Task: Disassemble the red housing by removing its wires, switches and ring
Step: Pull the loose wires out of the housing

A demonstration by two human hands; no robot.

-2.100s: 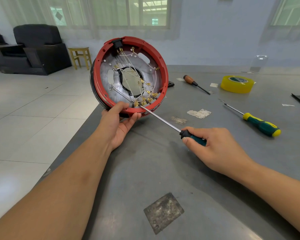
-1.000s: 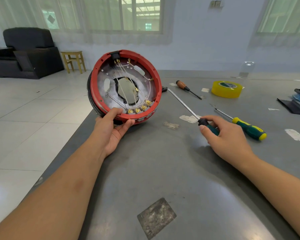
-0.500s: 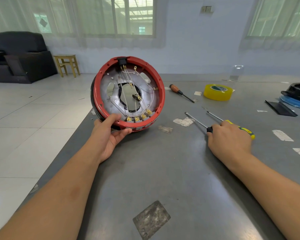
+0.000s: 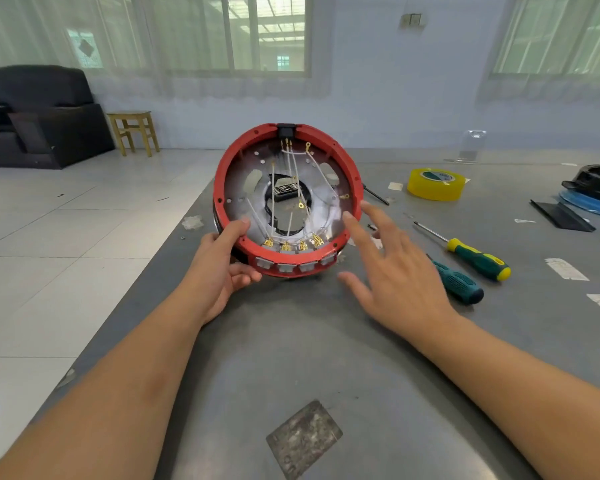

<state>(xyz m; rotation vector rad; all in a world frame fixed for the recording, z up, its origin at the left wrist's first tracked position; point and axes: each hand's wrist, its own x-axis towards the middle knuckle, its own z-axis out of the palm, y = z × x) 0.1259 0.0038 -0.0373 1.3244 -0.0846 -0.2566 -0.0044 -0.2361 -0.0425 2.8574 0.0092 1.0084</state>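
1. Red housing stands on edge near the left edge of the grey table, open side facing the camera. All places below are taken from the housing.
2. Left hand grips its lower-left rim: thumb lies on the inner red rim, fingers curl under the outside.
3. Right hand hovers just right of the housing, fingers spread and straight, holding nothing. Fingertips sit close to the lower-right rim; cannot tell if they touch.
4. Inside: white wires run from a black switch at the top rim down to gold terminals at the bottom.
5. Four grey switches sit in a row in the bottom outer wall.
6. Right of the housing, lying on the table: dark green screwdriver, partly hidden by the right hand; just beyond it a green-and-yellow screwdriver.
7. Further right and back: yellow tape roll.
8. Far left, off the table: wooden stool and black armchair on the tiled floor.
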